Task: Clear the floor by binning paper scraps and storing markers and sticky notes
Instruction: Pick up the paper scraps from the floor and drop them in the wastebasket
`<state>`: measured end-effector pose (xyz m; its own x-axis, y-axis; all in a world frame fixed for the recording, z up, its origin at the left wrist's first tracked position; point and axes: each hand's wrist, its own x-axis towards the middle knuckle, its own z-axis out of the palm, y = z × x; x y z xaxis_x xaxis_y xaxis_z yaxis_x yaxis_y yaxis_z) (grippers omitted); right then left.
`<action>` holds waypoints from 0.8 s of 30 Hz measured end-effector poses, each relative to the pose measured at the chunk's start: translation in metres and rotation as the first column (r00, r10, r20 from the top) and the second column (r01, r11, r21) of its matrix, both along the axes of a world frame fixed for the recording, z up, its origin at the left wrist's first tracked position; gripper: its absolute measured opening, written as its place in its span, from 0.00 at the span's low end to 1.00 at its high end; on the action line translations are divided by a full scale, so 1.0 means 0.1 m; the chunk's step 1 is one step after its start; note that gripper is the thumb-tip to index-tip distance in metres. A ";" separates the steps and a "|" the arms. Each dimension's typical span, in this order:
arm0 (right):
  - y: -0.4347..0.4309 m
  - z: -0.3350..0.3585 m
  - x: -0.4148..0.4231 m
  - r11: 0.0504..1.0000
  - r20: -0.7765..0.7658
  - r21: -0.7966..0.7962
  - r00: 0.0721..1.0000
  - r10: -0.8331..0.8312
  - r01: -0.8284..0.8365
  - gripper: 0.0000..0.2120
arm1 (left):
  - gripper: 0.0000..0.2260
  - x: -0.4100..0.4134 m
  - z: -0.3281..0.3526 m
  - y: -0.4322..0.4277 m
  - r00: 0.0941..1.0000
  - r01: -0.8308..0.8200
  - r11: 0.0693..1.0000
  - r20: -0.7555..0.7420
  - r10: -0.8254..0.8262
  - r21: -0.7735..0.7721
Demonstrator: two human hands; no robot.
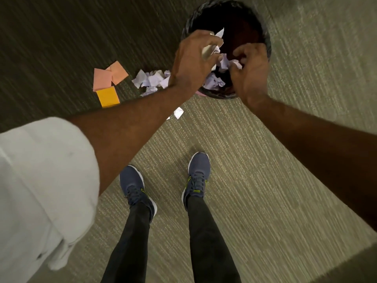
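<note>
A black-lined bin (265, 31) stands on the carpet ahead of me, with crumpled white paper (213, 82) lying inside it. Both hands hover over its near rim. My left hand (193, 60) grips crumpled paper scraps (210, 51) that stick out past its fingers. My right hand (250, 68) has curled fingers pinching a small white scrap (237, 64). More crumpled paper (151, 79) lies on the floor left of the bin. Pink sticky notes (110, 75) and an orange sticky-note pad (107, 97) lie further left. No markers are in view.
A small white scrap (179, 112) lies on the carpet just in front of the bin. My two feet in dark blue shoes (197, 176) stand below it. My white rolled sleeve (40, 180) fills the lower left.
</note>
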<state>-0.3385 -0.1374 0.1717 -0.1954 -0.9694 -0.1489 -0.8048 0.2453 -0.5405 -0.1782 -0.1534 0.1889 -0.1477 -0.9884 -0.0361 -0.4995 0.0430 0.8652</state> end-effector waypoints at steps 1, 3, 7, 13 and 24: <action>-0.02 0.00 -0.02 1.000 0.007 0.003 1.000 -0.015 0.015 0.12 | 0.12 -0.03 -0.01 -0.02 1.000 0.006 1.000 -0.011 -0.006 0.008; -0.04 0.00 -0.06 0.999 0.014 0.008 0.999 -0.035 0.035 0.14 | 0.13 -0.08 -0.03 -0.08 1.000 -0.007 1.000 -0.030 0.008 0.021; -0.04 0.05 -0.11 1.000 0.011 -0.008 1.000 -0.020 0.020 0.15 | 0.20 -0.11 -0.07 -0.21 0.999 0.040 0.995 0.008 -0.041 0.089; 0.00 0.15 -0.08 1.000 0.043 -0.026 0.999 0.000 0.001 0.15 | 0.24 0.06 0.01 -0.31 0.990 0.106 0.985 0.077 -0.117 0.133; 0.55 0.20 0.51 0.912 0.097 0.053 0.912 0.400 -0.406 0.14 | 0.21 1.10 -0.18 0.17 0.946 -0.280 0.938 0.227 0.233 0.203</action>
